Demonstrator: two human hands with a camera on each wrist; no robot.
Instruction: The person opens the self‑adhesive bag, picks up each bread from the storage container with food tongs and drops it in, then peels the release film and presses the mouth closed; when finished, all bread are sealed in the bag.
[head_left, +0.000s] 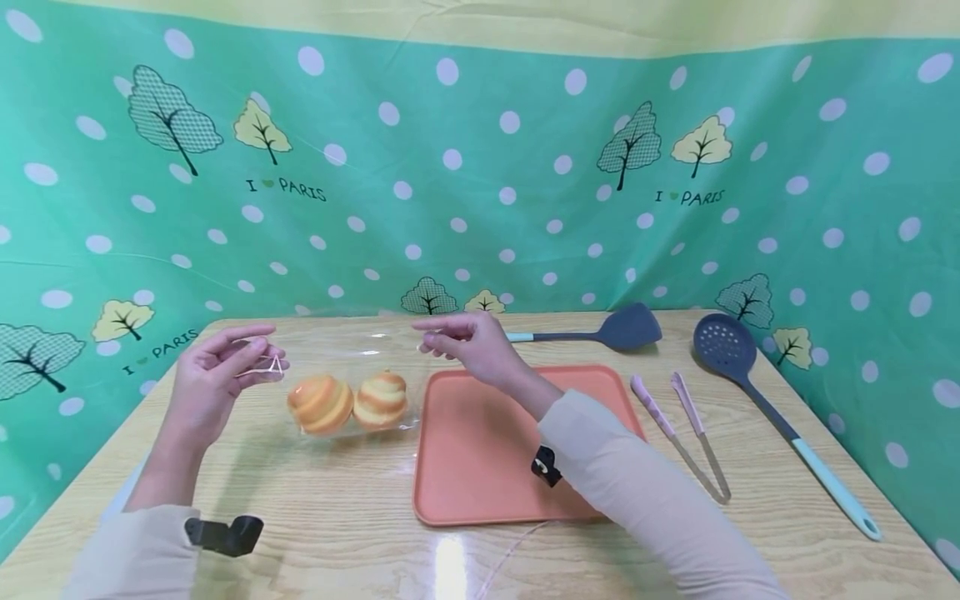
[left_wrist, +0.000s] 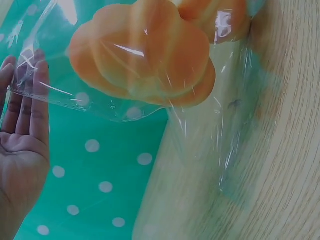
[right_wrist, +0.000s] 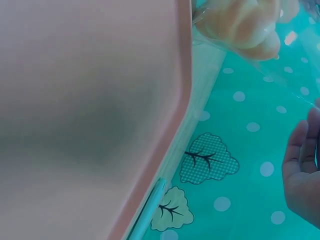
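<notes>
A clear plastic bag (head_left: pixel 341 342) with two swirled golden-brown bread rolls inside is held up over the left part of the table. One roll (head_left: pixel 321 404) sits on the left in the bag, the other roll (head_left: pixel 381 402) on the right. My left hand (head_left: pixel 213 379) pinches the bag's left edge between thumb and fingers. At its upper right edge, my right hand (head_left: pixel 480 343) pinches the plastic with thumb and forefinger. The left wrist view shows the roll (left_wrist: pixel 142 52) close up behind shiny film, beside my left fingers (left_wrist: pixel 37 107).
A pink tray (head_left: pixel 487 467) lies under my right forearm. Behind it is a dark spatula (head_left: pixel 630 327). To the right are tongs (head_left: pixel 693 454) with pink grips and a slotted skimmer (head_left: pixel 726 343) with a light blue handle. A green dotted curtain (head_left: pixel 480 192) hangs at the back.
</notes>
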